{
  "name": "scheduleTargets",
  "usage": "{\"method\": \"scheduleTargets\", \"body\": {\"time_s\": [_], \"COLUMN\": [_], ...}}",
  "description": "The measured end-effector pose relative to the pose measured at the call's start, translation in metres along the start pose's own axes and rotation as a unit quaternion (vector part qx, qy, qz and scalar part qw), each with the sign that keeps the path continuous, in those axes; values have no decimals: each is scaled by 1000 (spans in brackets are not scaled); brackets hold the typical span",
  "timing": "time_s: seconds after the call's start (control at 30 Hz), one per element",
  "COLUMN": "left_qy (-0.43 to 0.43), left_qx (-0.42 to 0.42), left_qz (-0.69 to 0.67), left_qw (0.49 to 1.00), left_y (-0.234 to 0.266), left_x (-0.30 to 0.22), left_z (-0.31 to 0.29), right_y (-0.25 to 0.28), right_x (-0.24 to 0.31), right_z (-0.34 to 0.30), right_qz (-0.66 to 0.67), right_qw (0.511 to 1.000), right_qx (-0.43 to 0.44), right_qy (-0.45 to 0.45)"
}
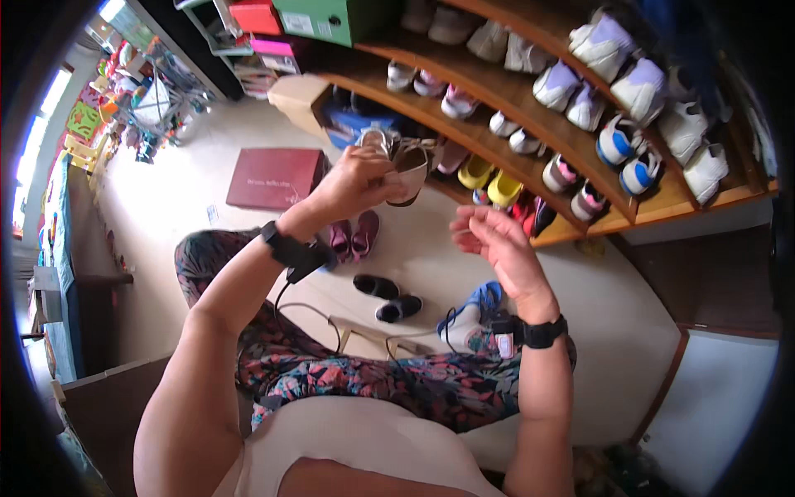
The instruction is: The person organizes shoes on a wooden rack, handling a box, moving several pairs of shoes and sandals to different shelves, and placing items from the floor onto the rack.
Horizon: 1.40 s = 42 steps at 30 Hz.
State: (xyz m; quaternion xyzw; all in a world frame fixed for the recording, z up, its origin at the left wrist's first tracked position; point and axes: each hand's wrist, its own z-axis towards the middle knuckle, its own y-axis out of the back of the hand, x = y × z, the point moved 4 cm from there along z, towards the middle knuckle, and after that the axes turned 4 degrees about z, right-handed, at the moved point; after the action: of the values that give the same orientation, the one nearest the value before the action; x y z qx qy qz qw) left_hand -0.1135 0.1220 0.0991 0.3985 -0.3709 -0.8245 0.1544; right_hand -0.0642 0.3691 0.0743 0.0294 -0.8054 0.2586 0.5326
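My left hand [358,180] is raised in front of the shoe rack [571,217], its fingers closed round a pair of pale shoes [409,176]. One shoe shows its beige inside and dark edge; the other is partly hidden behind my fingers. To the right, my right hand [507,248] hovers with its palm turned inward and its fingers apart, holding nothing. The yellow shoes [504,189] on the lowest shelf are close beyond it. A blue open box [352,128] sits behind the held pair.
A dark red shoebox [274,178] lies on the floor at left. Maroon shoes [364,234] and black slip-ons [399,309] stand between my legs, near my blue sandal [484,300]. A green box [316,21] rests on top at the back. Cables hang from my wrist bands.
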Motion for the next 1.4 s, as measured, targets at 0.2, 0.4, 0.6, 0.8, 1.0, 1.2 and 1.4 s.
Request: {"method": "scheduleTargets", "body": {"time_s": [0.2, 0.4, 0.6, 0.8, 1.0, 1.2, 1.4], "left_qy": [83, 122, 181, 400, 550, 663, 381], "left_qx": [164, 238, 90, -316, -305, -139, -206], "left_qz": [6, 53, 100, 175, 377, 340, 313], "left_qw": [983, 962, 974, 842, 679, 653, 845], "left_y": [-168, -270, -253, -94, 10, 128, 68], "left_x": [120, 170, 176, 242, 329, 455, 364], "left_z": [-81, -99, -124, -176, -258, -400, -230], "right_y": [3, 2, -9, -24, -39, -76, 38], "right_x": [-7, -22, -35, -46, -84, -162, -193], "right_z": [10, 28, 49, 76, 123, 185, 230], "right_qz": [-17, -35, -28, -44, -71, 43, -396], "right_qw": [999, 995, 991, 986, 973, 951, 902], "right_qx": [-39, -41, -44, -38, -7, 50, -141], "right_qy": [-32, -80, -126, -156, -218, -303, -101]}}
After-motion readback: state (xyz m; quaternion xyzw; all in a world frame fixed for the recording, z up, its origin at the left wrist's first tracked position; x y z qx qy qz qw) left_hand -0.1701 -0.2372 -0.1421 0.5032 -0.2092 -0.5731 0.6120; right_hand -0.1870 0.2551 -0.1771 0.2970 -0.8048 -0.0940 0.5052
